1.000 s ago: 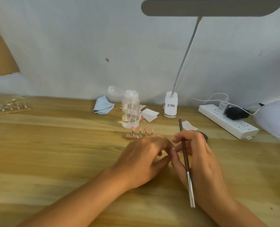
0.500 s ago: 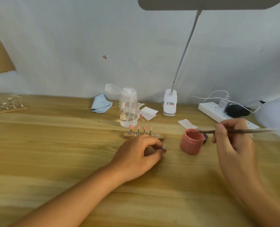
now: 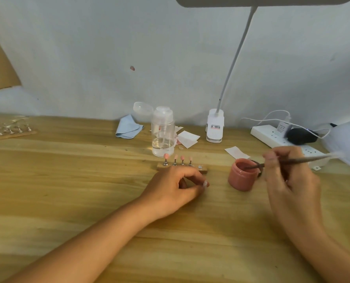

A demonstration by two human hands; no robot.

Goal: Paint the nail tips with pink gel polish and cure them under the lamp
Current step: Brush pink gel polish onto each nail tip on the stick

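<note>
The left hand (image 3: 175,185) pinches a light, slippery nail tip (image 3: 205,183) by its edges; the right hand (image 3: 286,174) grips the brush (image 3: 292,160), dipping the gel jar (image 3: 242,175).

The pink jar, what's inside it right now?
The brush tip, held by the right hand, dips into the pink jar. Pink coats its inner wall; how full it is can't be seen.

Softly lit from the desk lamp (image 3: 266,1) overhead; faint shadows under both forearms, motion blur right of the lamp's base, wide-angle bending at edges.
</note>
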